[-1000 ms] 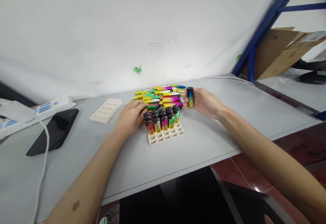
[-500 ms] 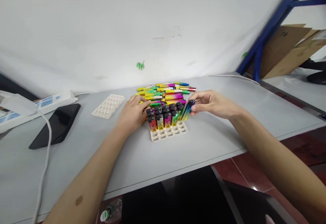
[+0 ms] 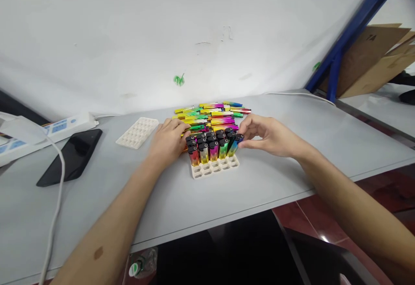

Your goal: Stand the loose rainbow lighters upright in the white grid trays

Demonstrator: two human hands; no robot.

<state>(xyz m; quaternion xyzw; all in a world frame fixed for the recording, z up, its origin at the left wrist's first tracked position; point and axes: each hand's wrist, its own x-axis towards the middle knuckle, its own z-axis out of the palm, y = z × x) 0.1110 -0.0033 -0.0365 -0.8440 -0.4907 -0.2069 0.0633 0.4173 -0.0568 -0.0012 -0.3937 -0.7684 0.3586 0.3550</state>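
Right hand (image 3: 270, 136): thumb and forefinger closed in a narrow pinch on the black cap end of a blue lighter (image 3: 234, 146), other fingers curled back. That lighter leans, cap toward the hand, base down at the right end of the frontmost filled row of the white rack (image 3: 211, 169); can't tell whether the base is in its slot, neighbours and cap block the view. Rack sits mid-worktop (image 3: 275, 181), nearer the rear edge than the front-left corner, rest of its lighters upright, black caps up, two rows of slots visible on its front side. Left hand (image 3: 168, 140) is just left of the rack, fingers curled over the left side of a pile of loose lighters (image 3: 220, 120) lying flat along the worktop's rear edge; fingertips hidden, so can't tell if it grips one. Risks, my read: tilt plus a cap-end pinch could jam the base on the slot lip, or push the green lighter next to it; a sideways shove could slide the rack, no hand visibly braces it; left fingers could roll loose ones into the rack's back. Further out, left part of the worktop: second rack (image 3: 138, 133), dark phone (image 3: 71, 155), power strip (image 3: 61, 128) near the rear edge. Text: "7A" on the cardboard (image 3: 366, 56) past the worktop's right end. Green mark (image 3: 179, 80) on the wall isn't legible; no brand readable on lighters, phone or strip.
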